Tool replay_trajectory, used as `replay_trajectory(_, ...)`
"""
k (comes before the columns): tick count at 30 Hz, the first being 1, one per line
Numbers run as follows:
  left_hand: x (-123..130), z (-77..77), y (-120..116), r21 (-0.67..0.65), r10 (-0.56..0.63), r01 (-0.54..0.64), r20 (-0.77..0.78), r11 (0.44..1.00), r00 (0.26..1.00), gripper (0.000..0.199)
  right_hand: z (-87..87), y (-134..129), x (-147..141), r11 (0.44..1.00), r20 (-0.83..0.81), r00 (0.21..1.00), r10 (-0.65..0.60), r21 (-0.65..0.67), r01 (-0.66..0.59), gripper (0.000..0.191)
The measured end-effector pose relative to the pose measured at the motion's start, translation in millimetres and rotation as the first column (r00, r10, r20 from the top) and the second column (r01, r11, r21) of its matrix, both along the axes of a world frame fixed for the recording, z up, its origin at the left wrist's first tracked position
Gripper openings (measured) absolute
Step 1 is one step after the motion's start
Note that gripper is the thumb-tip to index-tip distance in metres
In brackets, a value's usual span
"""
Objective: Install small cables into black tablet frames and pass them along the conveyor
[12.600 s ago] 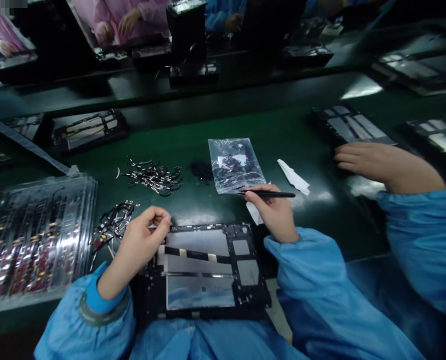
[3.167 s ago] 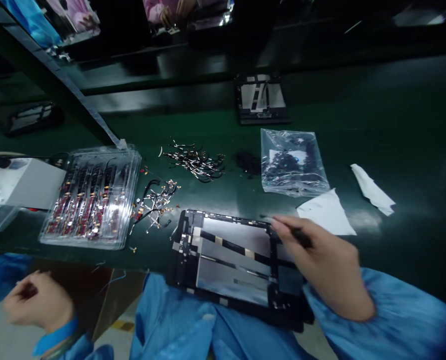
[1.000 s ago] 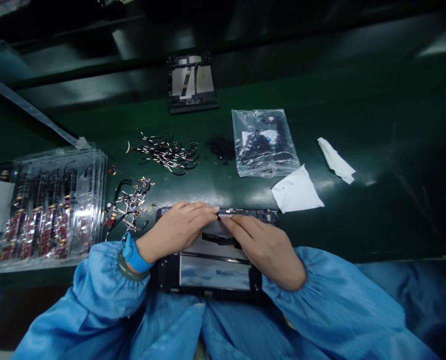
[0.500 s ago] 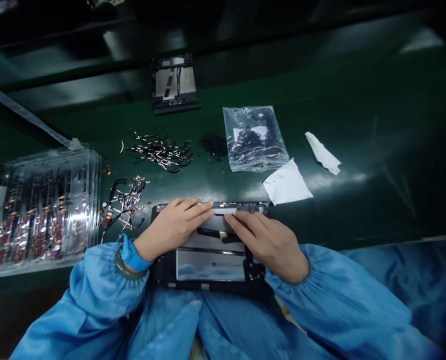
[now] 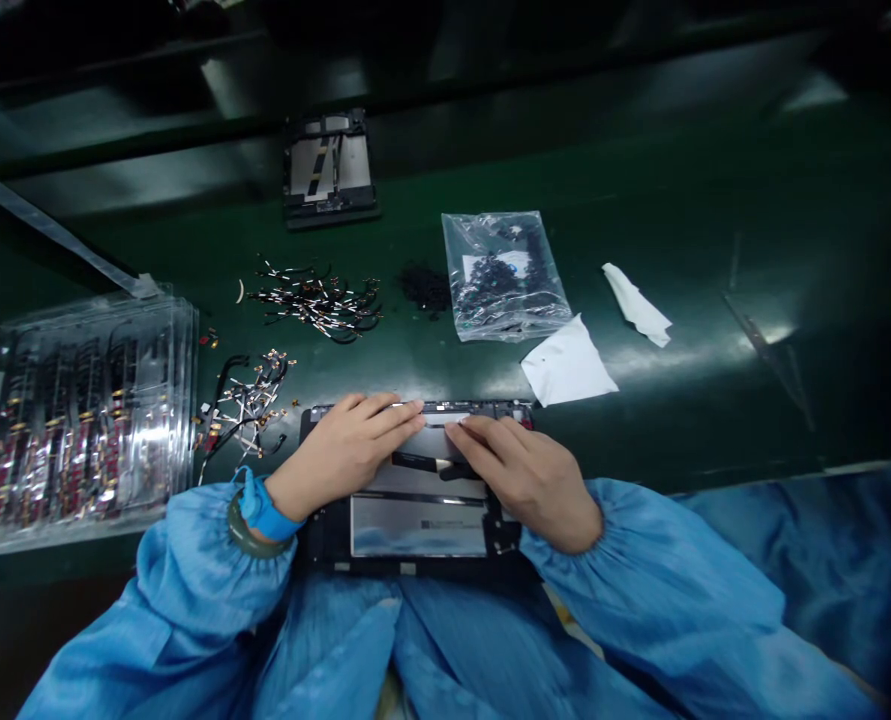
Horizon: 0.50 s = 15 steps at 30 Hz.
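Note:
An opened flat device (image 5: 419, 525) with a silvery inner plate and black frame lies at the table's near edge. Across its upper left part rests my left hand (image 5: 355, 440), palm down, fingers extended toward the top edge. My right hand (image 5: 531, 475) bends over the upper right part, its thumb and fingers drawn together near a thin dark strip by the top edge. Whether those fingertips grip the strip is too small to tell. A black flex cable (image 5: 419, 462) lies across the plate between my hands.
Clear trays (image 5: 85, 420) of parts stand at the left. Beyond my hands are loose cables (image 5: 317, 300), more cables (image 5: 250, 405), small black pieces (image 5: 424, 287), a plastic bag (image 5: 501, 275), white wipes (image 5: 569, 365) (image 5: 636, 305) and another opened device (image 5: 330, 168).
The view has shifted slightly. My right hand's fingers have curled in a little more near the device's top edge. My left hand has stayed on the device.

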State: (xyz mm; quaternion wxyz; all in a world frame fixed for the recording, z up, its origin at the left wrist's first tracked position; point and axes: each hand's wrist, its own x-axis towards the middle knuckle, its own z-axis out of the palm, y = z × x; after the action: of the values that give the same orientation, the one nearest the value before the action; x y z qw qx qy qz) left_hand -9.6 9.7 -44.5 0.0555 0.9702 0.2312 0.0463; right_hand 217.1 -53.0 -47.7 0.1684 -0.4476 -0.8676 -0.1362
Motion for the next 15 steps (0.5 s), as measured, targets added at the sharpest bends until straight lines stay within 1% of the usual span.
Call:
replay_trajectory(4,1,-0.3,0,-0.001,-0.003,0.003,0.007,1.000,1.000,0.037,4.7,1,-3,1.000,0.024,1.000,-0.001,-0.018,0.001,0.022)
replay_trajectory(7,0,-0.9,1,-0.005,0.000,0.000,0.025,1.000,1.000,0.037,10.6,0,-2,0.999,0.097,0.995,-0.016,-0.045,0.020,0.025)
replay_trajectory(9,-1,-1.2,2,-0.015,0.003,-0.002,0.042,1.000,0.999,0.037,12.6,-5,3,0.998,0.125,0.992,-0.029,-0.047,0.035,0.026)
replay_trajectory(10,-2,-1.4,3,-0.027,0.004,-0.003,0.058,1.000,0.998,0.036,12.4,-9,7,0.998,0.104,0.994,-0.039,-0.045,0.044,0.027)
replay_trajectory(12,-2,-1.6,4,-0.071,0.009,-0.001,0.114,0.997,0.993,0.034,9.7,-19,17,0.995,-0.023,0.996,-0.087,-0.057,0.085,0.029)
replay_trajectory(13,-2,-1.8,5,-0.100,0.023,-0.008,0.149,0.995,0.989,0.032,7.4,-25,22,0.989,-0.115,0.984,-0.137,-0.071,0.130,0.029)
replay_trajectory(14,-1,-2.1,6,-0.126,0.057,-0.034,0.178,0.991,0.982,0.030,4.7,-31,26,0.977,-0.209,0.955,-0.209,-0.089,0.194,0.028)
replay_trajectory(15,1,-2.6,7,-0.145,0.108,-0.081,0.190,0.986,0.976,0.028,1.8,-36,29,0.954,-0.290,0.910,-0.297,-0.114,0.276,0.026)
